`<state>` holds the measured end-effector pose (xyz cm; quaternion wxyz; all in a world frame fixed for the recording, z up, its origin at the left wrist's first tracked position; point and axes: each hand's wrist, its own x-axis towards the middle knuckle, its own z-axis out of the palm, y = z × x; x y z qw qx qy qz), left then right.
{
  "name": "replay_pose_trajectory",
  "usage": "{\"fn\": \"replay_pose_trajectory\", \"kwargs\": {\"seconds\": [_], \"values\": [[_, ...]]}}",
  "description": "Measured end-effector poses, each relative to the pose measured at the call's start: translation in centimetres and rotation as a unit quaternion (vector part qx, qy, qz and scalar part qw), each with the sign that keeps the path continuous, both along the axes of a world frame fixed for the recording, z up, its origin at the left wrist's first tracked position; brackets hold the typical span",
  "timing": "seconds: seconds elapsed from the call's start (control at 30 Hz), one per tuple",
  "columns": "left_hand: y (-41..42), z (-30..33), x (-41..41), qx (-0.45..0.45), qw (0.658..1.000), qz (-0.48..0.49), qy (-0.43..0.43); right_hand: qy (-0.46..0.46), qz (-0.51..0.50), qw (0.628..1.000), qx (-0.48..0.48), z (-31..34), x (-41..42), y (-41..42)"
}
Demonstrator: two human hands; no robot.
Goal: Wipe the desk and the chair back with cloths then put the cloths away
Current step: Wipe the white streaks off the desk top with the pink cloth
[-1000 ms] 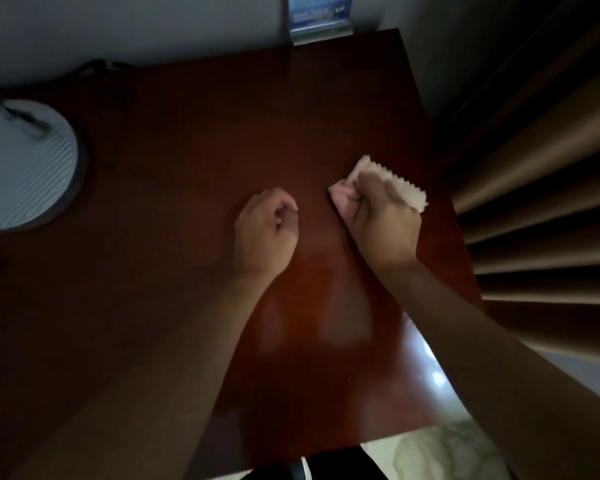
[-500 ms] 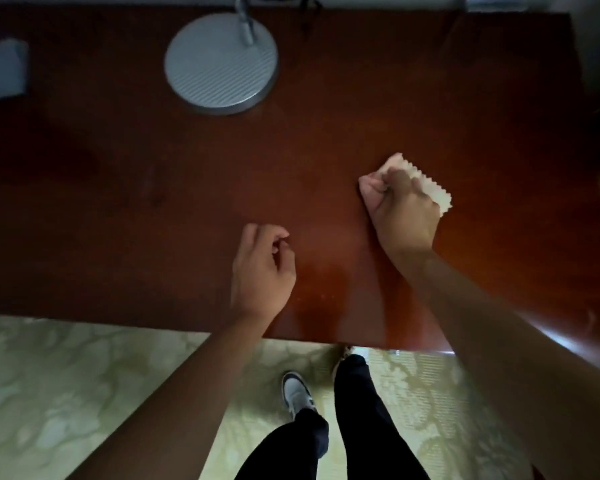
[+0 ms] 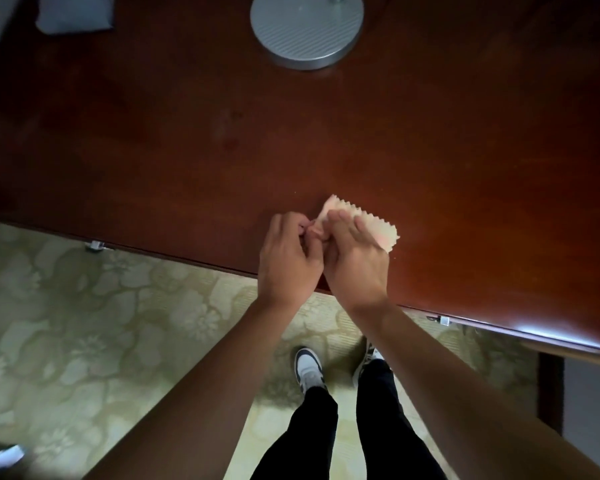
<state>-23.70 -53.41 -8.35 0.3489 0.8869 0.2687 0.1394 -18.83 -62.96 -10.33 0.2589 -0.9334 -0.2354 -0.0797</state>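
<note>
The dark red wooden desk (image 3: 430, 140) spread wide and bare toward the far side, its near edge running just beneath both wrists. The pale zigzag-edged cloth (image 3: 371, 221) lay near that edge — long axis slanting far-left to near-right. The right hand (image 3: 355, 258) curled over it; the left hand (image 3: 288, 258) pinched its left end.

Desk (image 3: 430, 140): lamp base (image 3: 306, 27), grey pad (image 3: 73, 12), cloth (image 3: 378, 228).
</note>
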Motion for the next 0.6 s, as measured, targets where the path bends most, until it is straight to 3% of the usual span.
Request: {"fn": "replay_pose_trajectory", "kwargs": {"seconds": [0.27,0.37,0.6], "values": [[1.8,-0.7,-1.0,-0.001,0.993,0.107,-0.054,0.057,0.134,0.989,0.01,1.1,1.5,4.6],[3.6,-0.6,-1.3,-0.005,0.986,0.165,-0.03,0.087,0.178,0.98,0.009,1.7,0.3,6.1],[4.4,0.0,-1.9,0.018,0.991,0.127,0.029,0.001,0.198,0.979,0.052,0.5,0.9,6.4]]}}
